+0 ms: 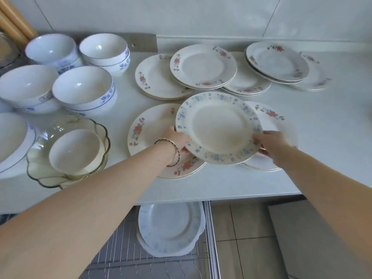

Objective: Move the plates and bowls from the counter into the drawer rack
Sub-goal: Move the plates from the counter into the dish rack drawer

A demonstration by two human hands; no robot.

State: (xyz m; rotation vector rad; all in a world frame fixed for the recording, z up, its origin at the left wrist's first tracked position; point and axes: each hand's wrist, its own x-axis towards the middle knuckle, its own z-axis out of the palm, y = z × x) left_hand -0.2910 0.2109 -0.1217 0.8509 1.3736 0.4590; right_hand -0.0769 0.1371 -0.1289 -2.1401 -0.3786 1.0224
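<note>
We grip the blue plate [218, 127] between our hands — left hand [176, 138] pinching one rim, right hand [271, 140] the opposite — over floral plates [147, 125] on the bench [322, 127]. A slack pinch could drop it on them, chipping rims.

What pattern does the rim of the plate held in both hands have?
Small blue flowers on a cream plate, seen in the head view.
</note>
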